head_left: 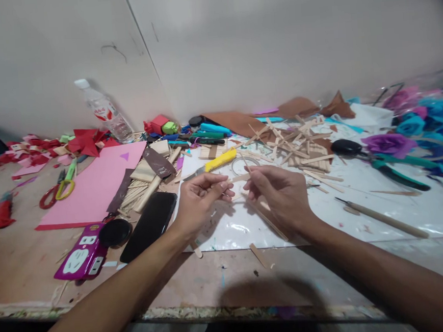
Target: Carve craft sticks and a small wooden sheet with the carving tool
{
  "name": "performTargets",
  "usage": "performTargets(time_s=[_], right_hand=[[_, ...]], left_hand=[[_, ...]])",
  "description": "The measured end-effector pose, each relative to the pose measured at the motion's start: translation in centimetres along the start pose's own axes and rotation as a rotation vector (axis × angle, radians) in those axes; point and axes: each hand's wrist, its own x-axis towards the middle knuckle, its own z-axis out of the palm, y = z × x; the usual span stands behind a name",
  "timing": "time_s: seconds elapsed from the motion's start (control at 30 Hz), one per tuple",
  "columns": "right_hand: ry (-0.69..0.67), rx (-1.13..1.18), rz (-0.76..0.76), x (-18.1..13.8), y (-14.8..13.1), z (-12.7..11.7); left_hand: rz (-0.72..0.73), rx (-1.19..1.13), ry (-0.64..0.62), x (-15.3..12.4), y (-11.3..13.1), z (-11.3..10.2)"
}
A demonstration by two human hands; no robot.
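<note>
Above a white plastic sheet (219,235), my left hand (201,201) and my right hand (279,192) face each other, fingertips pinched. A short, flat piece of wooden craft stick (241,178) spans the gap, one end in each hand. Part of it is hidden by my fingers. Just behind my hands lies a yellow-handled utility knife (220,160), and a ring-shaped roll of clear tape (244,165) is beside it. Loose craft sticks (286,143) are heaped beyond my right hand. Another wooden strip (270,221) lies under that hand.
A black phone (149,225), a purple device (81,253), scissors (64,184) and pink paper (89,192) are on the left. On the right lie green-handled pliers (398,165), a wooden-handled tool (386,218) and paper flowers (390,144). A plastic bottle (104,111) leans against the wall.
</note>
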Motion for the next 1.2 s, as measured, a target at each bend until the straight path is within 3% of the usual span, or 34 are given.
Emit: performTargets(time_s=[0.27,0.6,0.97,1.1,1.2], right_hand=[[-0.228,0.061,0.075,-0.4,-0.1,0.2],[-0.27,-0.013,0.016,-0.5,0.4,0.1],[-0.269,-0.066,0.016,-0.2,-0.1,-0.2],[-0.18,-0.253,-0.121,0.7,-0.9,-1.1],[-0.21,-0.365,-0.201,1.1,-1.3,-1.5]], left_hand=[[-0.001,-0.014,-0.028,-0.5,0.0,0.3],[0.081,0.082,-0.061,-0.7,0.4,0.5],[0.07,0.079,-0.061,-0.7,0.2,0.4],[0.048,0.036,-0.056,-0.5,0.3,0.3],[0.038,0.046,-0.052,-0.4,0.4,0.3]])
